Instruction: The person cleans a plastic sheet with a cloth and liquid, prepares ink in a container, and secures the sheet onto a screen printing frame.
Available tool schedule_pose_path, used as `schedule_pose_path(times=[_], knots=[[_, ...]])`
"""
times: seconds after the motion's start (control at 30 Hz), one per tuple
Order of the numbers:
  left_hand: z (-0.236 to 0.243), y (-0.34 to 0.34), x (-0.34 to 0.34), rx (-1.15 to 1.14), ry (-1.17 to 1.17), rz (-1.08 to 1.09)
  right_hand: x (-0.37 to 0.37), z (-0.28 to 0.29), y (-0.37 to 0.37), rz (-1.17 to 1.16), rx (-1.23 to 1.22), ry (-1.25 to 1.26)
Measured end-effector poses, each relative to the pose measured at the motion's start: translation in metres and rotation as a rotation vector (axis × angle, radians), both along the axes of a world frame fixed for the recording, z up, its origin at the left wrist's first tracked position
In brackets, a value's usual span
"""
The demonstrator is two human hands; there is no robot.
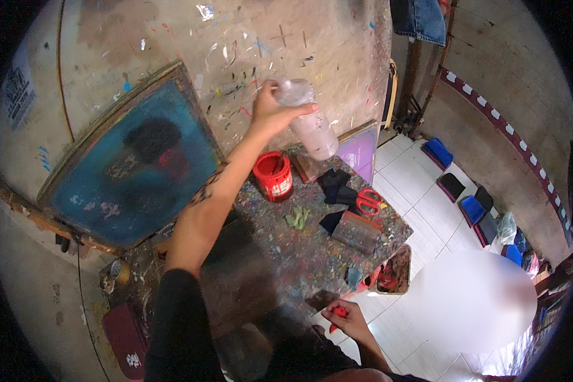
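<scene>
My left hand grips a translucent plastic bottle, holding it tilted above the back of the paint-spattered table. Beneath and left of the bottle stands a red tub with something stick-like inside. My right hand, low at the table's front, is closed on a small red object that I cannot identify. Around the tabletop lie dark cloth pieces, red-handled scissors, a green crumpled scrap and a flat block.
A blue framed screen and a lilac one lean behind the table. A tray sits beside its right edge. Dark and blue pieces line the tiled floor along the right wall. A blurred patch hides the lower right.
</scene>
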State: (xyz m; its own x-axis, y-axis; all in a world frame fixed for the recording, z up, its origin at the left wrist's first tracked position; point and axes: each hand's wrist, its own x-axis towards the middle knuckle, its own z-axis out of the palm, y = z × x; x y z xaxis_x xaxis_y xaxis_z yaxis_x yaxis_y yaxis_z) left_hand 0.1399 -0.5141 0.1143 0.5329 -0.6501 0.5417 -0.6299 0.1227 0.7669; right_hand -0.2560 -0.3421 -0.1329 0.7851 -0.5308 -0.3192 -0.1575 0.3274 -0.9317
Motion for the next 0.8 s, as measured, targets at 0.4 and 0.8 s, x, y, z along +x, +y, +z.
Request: schedule_pose_path(times=[0.4,0.8], knots=[[-0.105,-0.121,0.117,0.364,-0.183,0.278,-0.048,0.008,-0.028,-0.399,0.159,0.165],[-0.144,-0.102,0.149,0.484,-0.148,0.301,-0.053,0.017,-0.075,-0.546,-0.120,0.014]])
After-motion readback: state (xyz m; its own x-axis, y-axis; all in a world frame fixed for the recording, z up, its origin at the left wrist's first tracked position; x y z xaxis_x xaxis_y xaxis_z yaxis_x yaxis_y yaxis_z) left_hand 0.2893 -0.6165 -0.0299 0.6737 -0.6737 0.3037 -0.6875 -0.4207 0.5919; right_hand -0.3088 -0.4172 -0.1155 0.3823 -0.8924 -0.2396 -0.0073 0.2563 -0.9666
